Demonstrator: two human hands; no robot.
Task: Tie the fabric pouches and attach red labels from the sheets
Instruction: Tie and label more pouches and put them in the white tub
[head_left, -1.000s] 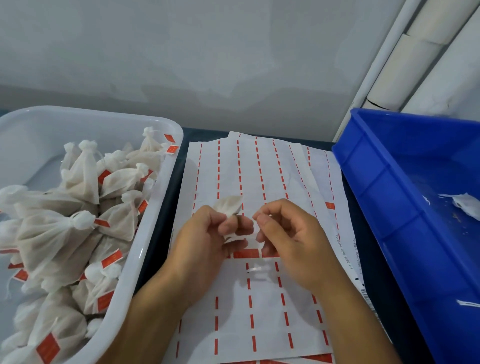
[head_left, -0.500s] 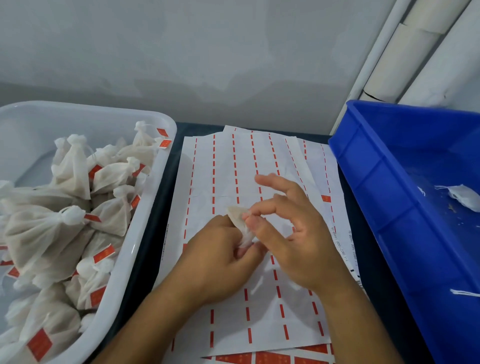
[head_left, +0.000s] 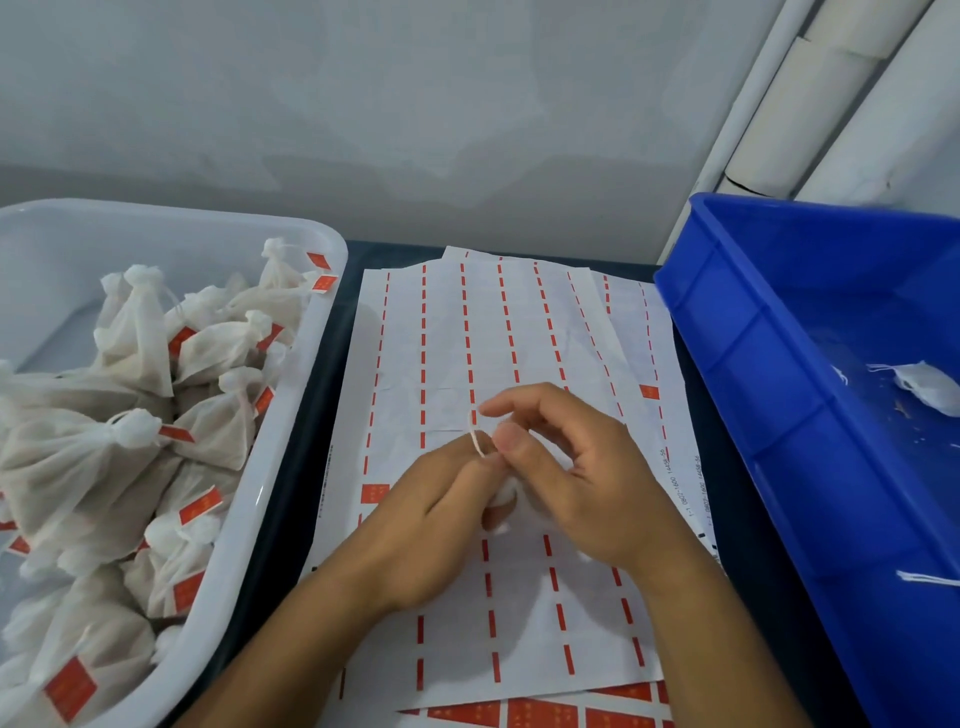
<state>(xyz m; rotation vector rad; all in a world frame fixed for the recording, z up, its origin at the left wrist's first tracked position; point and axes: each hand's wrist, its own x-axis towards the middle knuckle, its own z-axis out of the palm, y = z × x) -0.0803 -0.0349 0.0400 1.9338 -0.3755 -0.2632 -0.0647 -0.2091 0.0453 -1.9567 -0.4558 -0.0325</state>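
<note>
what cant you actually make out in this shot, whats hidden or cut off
- Pouch in the head view: mostly covered by the left hand and right hand; whether its knot is finished cannot be told.
- String: only a short loop shows above the fingers.
- Print on the label sheet edge: too small to read.
- White tray: cut off by the left and bottom edges.
- Blue bin: cut off at the right edge.

Soft even light, edges warped
</note>
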